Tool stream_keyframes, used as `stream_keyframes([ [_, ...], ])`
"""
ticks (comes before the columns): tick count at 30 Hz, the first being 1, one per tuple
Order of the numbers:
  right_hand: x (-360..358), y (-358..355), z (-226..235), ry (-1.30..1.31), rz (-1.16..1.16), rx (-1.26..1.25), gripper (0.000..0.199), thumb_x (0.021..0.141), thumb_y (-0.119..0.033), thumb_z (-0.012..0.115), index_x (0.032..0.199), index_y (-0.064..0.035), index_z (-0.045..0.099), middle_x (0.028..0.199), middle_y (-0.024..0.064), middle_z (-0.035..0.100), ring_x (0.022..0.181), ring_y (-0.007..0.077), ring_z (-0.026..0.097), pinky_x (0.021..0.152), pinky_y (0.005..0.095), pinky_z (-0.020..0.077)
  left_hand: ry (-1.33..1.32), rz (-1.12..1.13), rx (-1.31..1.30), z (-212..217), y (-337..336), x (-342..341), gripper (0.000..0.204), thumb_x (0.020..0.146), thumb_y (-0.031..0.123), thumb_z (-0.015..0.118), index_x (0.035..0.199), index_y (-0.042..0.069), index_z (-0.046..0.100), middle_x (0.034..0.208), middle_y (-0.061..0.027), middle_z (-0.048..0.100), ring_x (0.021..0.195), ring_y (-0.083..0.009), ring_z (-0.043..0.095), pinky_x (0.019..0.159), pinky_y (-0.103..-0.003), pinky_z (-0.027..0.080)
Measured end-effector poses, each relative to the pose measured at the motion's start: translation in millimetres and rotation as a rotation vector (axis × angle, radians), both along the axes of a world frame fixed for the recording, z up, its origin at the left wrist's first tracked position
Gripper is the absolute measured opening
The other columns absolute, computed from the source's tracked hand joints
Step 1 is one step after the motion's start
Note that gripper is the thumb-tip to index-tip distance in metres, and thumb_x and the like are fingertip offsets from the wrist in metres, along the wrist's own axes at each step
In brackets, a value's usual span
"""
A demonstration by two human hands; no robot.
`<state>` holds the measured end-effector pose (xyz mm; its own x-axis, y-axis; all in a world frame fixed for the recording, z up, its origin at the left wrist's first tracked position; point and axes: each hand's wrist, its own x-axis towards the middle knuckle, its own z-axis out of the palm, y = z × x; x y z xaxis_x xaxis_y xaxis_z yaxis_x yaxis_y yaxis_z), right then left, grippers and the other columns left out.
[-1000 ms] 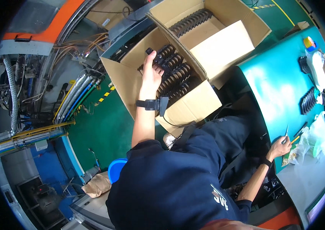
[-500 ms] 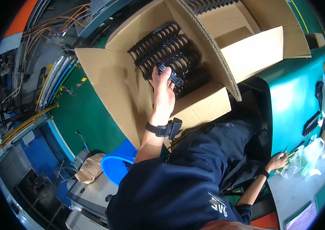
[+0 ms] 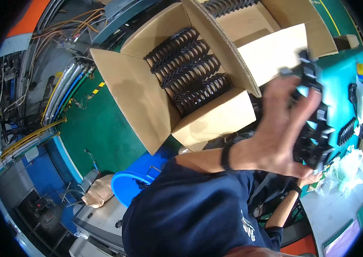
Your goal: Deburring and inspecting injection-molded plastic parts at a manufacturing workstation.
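My left hand point(image 3: 275, 124), blurred by motion, is raised across my front with its fingers round a black ribbed plastic part point(image 3: 316, 128). Behind and below it, my right hand point(image 3: 311, 179) shows only in part, near the table's edge. Its fingers look closed, but what they hold is hidden by the left hand and the part. To the left, an open cardboard box point(image 3: 134, 94) holds rows of similar black ribbed parts point(image 3: 185, 58) stacked close together.
A second open carton point(image 3: 254, 25) with black parts stands behind. On the green table point(image 3: 339, 70) lie more black parts point(image 3: 347, 132) and a clear plastic bag point(image 3: 348, 171). A blue bin point(image 3: 123, 188) stands at my left by a brown paper bag point(image 3: 98, 190). Cables and hoses point(image 3: 68, 90) run at far left.
My left hand has left the box and swung right with a black plastic part, up to the table side. It now covers part of my right hand, which has stayed nearly in place.
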<state>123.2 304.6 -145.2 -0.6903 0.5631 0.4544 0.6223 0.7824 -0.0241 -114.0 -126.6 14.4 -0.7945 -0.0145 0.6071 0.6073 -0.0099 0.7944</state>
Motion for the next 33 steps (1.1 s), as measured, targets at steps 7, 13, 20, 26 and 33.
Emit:
stream_keyframes([
  [7, -34, -42, 13, 0.115, -0.053, -0.004, 0.029, 0.080, -0.013, 0.061, 0.106, -0.0013, 0.069, 0.099, 0.0215, 0.063, 0.091, 0.0356, 0.059, 0.084, 0.0459, 0.0455, 0.138, -0.376, -0.628, -14, 139, 14, 0.120, 0.057, 0.055, 0.081, 0.146, 0.003, 0.022, 0.127, -0.0355, 0.032, 0.119, -0.0498, 0.036, 0.100, -0.069, 0.022],
  [13, -47, -51, 28, 0.260, -0.101, -0.018, 0.018, 0.081, -0.012, 0.061, 0.095, -0.0029, 0.067, 0.098, 0.0160, 0.061, 0.095, 0.0341, 0.056, 0.087, 0.0457, 0.0441, 0.387, -0.508, -1.291, -45, 225, -45, 0.115, 0.060, 0.063, 0.074, 0.147, 0.005, 0.027, 0.122, -0.0319, 0.046, 0.116, -0.0464, 0.043, 0.103, -0.063, 0.024],
  [20, -47, -55, 44, 0.247, -0.189, -0.161, 0.021, 0.082, -0.013, 0.062, 0.101, -0.0032, 0.063, 0.103, 0.0163, 0.057, 0.101, 0.0344, 0.053, 0.090, 0.0467, 0.0414, 0.550, -0.826, -1.610, -41, 320, -158, 0.110, 0.057, 0.043, 0.079, 0.150, 0.017, 0.025, 0.134, -0.0293, 0.039, 0.130, -0.0451, 0.035, 0.112, -0.060, 0.019],
  [26, -44, -55, 50, 0.188, -0.189, -0.294, 0.032, 0.081, -0.010, 0.066, 0.111, -0.0021, 0.059, 0.109, 0.0169, 0.055, 0.106, 0.0355, 0.050, 0.094, 0.0476, 0.0391, 0.637, -1.046, -1.720, -35, 392, -207, 0.116, 0.054, 0.035, 0.085, 0.151, 0.020, 0.022, 0.140, -0.0294, 0.035, 0.136, -0.0413, 0.031, 0.116, -0.055, 0.018],
  [33, -28, -86, 123, 0.060, -0.253, -0.457, 0.048, 0.082, -0.012, 0.070, 0.125, -0.0002, 0.052, 0.121, 0.0187, 0.050, 0.115, 0.0380, 0.045, 0.099, 0.0482, 0.0369, 0.755, -1.138, -1.659, -28, 415, -236, 0.120, 0.050, 0.028, 0.090, 0.150, 0.021, 0.024, 0.143, -0.0229, 0.035, 0.138, -0.0373, 0.030, 0.117, -0.057, 0.015],
])
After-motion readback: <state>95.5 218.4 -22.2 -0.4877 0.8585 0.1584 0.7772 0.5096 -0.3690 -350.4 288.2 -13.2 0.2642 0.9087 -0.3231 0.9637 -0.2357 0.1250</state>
